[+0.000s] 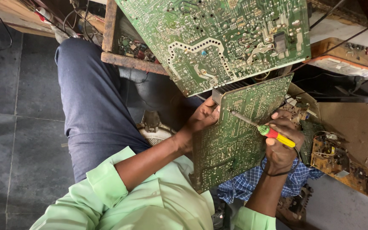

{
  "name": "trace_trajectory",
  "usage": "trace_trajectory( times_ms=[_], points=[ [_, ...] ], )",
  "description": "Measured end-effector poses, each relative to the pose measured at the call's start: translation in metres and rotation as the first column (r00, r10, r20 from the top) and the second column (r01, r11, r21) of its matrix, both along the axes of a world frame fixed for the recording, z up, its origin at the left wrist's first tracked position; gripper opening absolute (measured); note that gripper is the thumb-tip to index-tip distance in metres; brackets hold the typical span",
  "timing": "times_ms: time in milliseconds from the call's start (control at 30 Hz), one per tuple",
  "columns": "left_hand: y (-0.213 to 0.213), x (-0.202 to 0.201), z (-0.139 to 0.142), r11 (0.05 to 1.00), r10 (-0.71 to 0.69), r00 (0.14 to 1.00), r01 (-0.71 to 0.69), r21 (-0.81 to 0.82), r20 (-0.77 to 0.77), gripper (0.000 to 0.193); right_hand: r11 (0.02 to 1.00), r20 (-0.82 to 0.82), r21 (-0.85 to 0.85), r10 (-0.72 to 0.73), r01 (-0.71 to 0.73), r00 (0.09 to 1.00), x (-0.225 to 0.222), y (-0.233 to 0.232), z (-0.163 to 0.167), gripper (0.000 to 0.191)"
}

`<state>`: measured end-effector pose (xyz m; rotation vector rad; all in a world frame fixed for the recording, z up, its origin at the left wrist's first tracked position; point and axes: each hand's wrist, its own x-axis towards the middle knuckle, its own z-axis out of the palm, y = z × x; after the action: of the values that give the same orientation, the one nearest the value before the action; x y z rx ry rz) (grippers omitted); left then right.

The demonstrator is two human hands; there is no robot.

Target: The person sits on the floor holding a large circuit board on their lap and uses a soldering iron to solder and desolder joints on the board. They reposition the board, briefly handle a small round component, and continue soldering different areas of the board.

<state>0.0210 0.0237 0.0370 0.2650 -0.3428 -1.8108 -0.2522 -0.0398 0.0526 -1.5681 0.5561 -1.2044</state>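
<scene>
My left hand (203, 117) grips the left edge of a green circuit board (235, 140), holding it tilted with the solder side up. My right hand (283, 142) is shut on a screwdriver (273, 134) with a green, red and yellow handle. Its metal tip touches the board near the upper left, close to my left thumb. A black heat sink (226, 90) shows at the board's top edge. A black band circles my right wrist.
A larger green circuit board (218, 38) hangs above, resting on a rusty wooden-framed box (124, 59) of parts. Brown boards with components (341, 162) lie on the right on cardboard. A blue checked cloth (252, 183) lies below. My leg in dark trousers (90, 106) crosses the grey tiled floor.
</scene>
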Motion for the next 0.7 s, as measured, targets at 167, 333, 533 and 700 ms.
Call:
trace_trajectory(
  times_ms=[167, 333, 533, 700],
  points=[
    [0.000, -0.005, -0.004, 1.000, 0.014, 0.999, -0.015, -0.019, -0.049, 0.059, 1.000, 0.019, 0.005, 0.022, -0.022, 1.000, 0.001, 0.001, 0.001, 0.041],
    [0.001, -0.008, -0.006, 0.999, 0.031, 0.998, -0.033, -0.042, -0.063, 0.062, 1.000, -0.001, -0.011, 0.010, -0.010, 1.000, 0.001, 0.003, 0.001, 0.040],
    [0.001, -0.011, -0.008, 0.999, 0.042, 0.995, -0.044, -0.026, -0.091, 0.066, 1.000, -0.026, -0.017, 0.005, -0.005, 1.000, 0.000, 0.003, 0.000, 0.038],
    [0.001, -0.010, -0.009, 0.998, 0.040, 0.994, -0.044, -0.036, -0.099, 0.072, 0.999, -0.046, -0.032, -0.012, 0.011, 0.999, -0.002, 0.004, -0.002, 0.038]
  ],
)
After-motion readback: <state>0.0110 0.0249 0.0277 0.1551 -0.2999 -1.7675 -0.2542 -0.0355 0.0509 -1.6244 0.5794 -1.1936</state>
